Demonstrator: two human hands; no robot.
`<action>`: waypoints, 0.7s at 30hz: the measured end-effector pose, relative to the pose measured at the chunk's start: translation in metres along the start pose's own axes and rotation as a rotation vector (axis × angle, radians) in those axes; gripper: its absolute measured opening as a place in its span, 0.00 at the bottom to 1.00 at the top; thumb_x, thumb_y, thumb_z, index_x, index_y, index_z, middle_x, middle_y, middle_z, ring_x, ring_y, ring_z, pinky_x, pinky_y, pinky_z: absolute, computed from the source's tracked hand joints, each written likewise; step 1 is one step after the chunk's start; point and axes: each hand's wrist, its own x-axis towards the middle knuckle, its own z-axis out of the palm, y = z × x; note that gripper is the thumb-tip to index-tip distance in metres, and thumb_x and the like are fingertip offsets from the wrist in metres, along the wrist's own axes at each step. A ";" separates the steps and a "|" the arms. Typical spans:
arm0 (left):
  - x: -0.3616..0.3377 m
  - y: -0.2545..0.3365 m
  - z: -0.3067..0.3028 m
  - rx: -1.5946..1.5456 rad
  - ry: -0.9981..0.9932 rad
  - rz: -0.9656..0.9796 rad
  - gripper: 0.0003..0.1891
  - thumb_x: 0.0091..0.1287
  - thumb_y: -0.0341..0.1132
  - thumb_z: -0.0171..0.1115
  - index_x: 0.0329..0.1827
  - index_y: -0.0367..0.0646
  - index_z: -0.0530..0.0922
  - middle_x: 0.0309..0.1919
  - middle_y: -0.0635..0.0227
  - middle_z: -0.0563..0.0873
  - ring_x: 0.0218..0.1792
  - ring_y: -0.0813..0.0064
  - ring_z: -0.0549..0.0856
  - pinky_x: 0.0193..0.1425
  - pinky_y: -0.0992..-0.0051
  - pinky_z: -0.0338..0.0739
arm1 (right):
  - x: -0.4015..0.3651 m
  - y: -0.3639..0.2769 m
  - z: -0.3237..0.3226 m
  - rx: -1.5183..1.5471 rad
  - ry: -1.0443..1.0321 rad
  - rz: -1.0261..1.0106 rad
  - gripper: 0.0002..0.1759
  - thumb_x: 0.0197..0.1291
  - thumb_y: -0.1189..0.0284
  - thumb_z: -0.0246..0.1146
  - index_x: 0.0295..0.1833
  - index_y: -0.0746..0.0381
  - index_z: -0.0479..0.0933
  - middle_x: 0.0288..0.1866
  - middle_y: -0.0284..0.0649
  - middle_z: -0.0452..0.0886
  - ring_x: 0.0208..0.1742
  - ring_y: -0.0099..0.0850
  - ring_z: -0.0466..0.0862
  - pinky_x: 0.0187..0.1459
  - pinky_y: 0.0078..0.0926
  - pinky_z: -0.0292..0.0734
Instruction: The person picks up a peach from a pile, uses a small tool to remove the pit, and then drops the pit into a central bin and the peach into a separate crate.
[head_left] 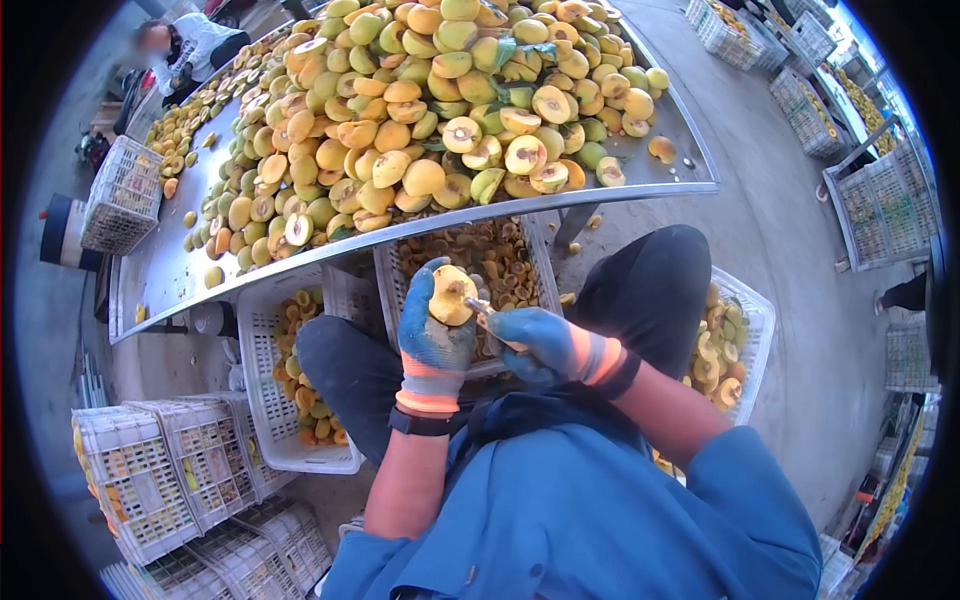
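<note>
My left hand (437, 325), in a blue and orange glove, holds a yellow halved fruit (452, 296) with its cut face up. My right hand (548, 343), gloved alike, is closed on a small metal tool (480, 306), whose tip touches the right side of the fruit half. Part of the tool's handle is hidden by my fingers. Both hands are above my lap, in front of the metal table (450, 217), which bears a large heap of green and yellow fruit (400, 110), some halved.
Under the table edge stands a crate (548, 275) of fruit pieces. White crates of fruit flank my legs, left (262, 400) and right (757, 345). Stacked crates (150, 480) stand at the lower left. A person (205, 48) is at the table's far left.
</note>
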 end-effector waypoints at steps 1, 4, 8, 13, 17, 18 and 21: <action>0.004 0.002 -0.009 0.069 0.016 0.040 0.18 0.80 0.35 0.62 0.67 0.36 0.77 0.60 0.58 0.84 0.57 0.63 0.87 0.64 0.65 0.85 | 0.006 0.006 0.012 -0.305 0.193 -0.200 0.22 0.85 0.53 0.54 0.45 0.62 0.77 0.20 0.31 0.72 0.16 0.23 0.71 0.19 0.26 0.67; 0.006 0.009 -0.020 0.423 0.014 0.208 0.19 0.74 0.20 0.65 0.68 0.33 0.78 0.62 0.57 0.83 0.58 0.64 0.86 0.65 0.71 0.83 | 0.018 0.011 0.024 -1.005 0.466 -0.616 0.17 0.82 0.60 0.61 0.44 0.63 0.76 0.24 0.44 0.82 0.24 0.44 0.84 0.29 0.42 0.75; -0.005 0.018 -0.014 1.261 -0.068 0.705 0.19 0.74 0.19 0.64 0.67 0.33 0.79 0.61 0.57 0.84 0.56 0.64 0.86 0.62 0.70 0.83 | 0.012 -0.004 0.031 -1.558 0.652 -0.467 0.19 0.78 0.57 0.63 0.45 0.63 0.77 0.30 0.60 0.85 0.35 0.63 0.86 0.36 0.58 0.78; -0.018 0.053 -0.026 1.528 0.139 0.968 0.18 0.68 0.19 0.63 0.61 0.29 0.83 0.55 0.47 0.89 0.56 0.48 0.88 0.62 0.63 0.84 | 0.007 0.005 0.014 -1.658 0.725 -0.286 0.19 0.79 0.56 0.62 0.49 0.63 0.78 0.29 0.59 0.85 0.33 0.61 0.87 0.35 0.57 0.80; -0.041 0.114 -0.077 1.631 0.501 1.095 0.16 0.74 0.23 0.66 0.64 0.32 0.81 0.59 0.51 0.84 0.56 0.57 0.86 0.64 0.64 0.83 | 0.020 0.027 -0.016 -1.564 0.471 -0.507 0.25 0.80 0.53 0.57 0.55 0.66 0.80 0.33 0.61 0.87 0.37 0.60 0.89 0.38 0.57 0.81; -0.041 0.126 -0.094 1.605 0.596 1.073 0.17 0.75 0.27 0.68 0.65 0.34 0.81 0.60 0.52 0.84 0.57 0.57 0.86 0.64 0.63 0.82 | 0.010 0.011 0.014 -1.519 0.617 -0.263 0.28 0.82 0.50 0.54 0.55 0.68 0.80 0.36 0.62 0.88 0.41 0.62 0.89 0.43 0.58 0.81; -0.041 0.157 -0.087 1.853 0.723 1.078 0.19 0.70 0.32 0.74 0.63 0.38 0.84 0.60 0.54 0.84 0.59 0.55 0.85 0.65 0.61 0.81 | 0.021 0.015 -0.005 -1.526 0.507 0.061 0.29 0.82 0.49 0.53 0.56 0.67 0.82 0.46 0.62 0.89 0.49 0.64 0.87 0.54 0.58 0.80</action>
